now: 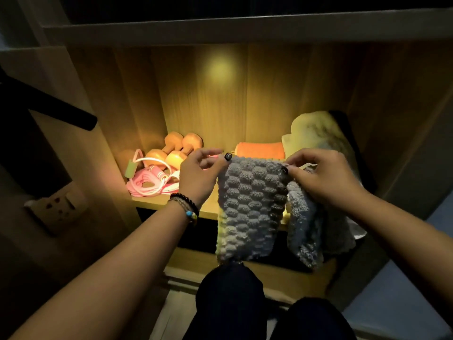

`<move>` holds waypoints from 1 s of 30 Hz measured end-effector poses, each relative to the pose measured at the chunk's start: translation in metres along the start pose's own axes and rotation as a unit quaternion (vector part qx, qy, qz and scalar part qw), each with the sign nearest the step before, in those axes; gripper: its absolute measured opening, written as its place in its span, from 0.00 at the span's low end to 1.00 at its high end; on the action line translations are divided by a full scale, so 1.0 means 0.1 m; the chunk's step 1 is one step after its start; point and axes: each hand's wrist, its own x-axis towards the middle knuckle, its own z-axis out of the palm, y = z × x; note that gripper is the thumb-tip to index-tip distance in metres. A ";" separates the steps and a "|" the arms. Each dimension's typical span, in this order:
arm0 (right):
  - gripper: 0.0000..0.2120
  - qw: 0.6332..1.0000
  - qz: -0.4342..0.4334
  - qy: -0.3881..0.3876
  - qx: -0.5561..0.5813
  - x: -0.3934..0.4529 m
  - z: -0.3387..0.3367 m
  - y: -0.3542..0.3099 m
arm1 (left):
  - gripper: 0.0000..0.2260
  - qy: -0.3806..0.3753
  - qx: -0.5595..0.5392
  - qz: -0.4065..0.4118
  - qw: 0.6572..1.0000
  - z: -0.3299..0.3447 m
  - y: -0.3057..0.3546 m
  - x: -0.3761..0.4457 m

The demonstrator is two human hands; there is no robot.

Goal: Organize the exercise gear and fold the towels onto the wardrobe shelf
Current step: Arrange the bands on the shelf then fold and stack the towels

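Note:
A grey bubble-textured towel hangs in front of the wardrobe shelf. My left hand pinches its top left corner and my right hand pinches the top right, where more grey cloth bunches and droops. On the shelf behind lie two orange dumbbells at the left, with a pink skipping rope and resistance band in front of them. An orange folded towel lies at the back middle, and a pale crumpled towel is at the back right.
A wooden shelf board runs overhead. A wall socket and a dark bar are on the left side. My dark-trousered knees are below the towel, close to the lower wardrobe ledge.

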 end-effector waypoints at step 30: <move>0.09 0.986 0.058 -0.106 0.118 -2.08 0.61 -0.05 | 0.03 -0.025 0.038 0.068 0.997 -0.68 -0.88 -1.95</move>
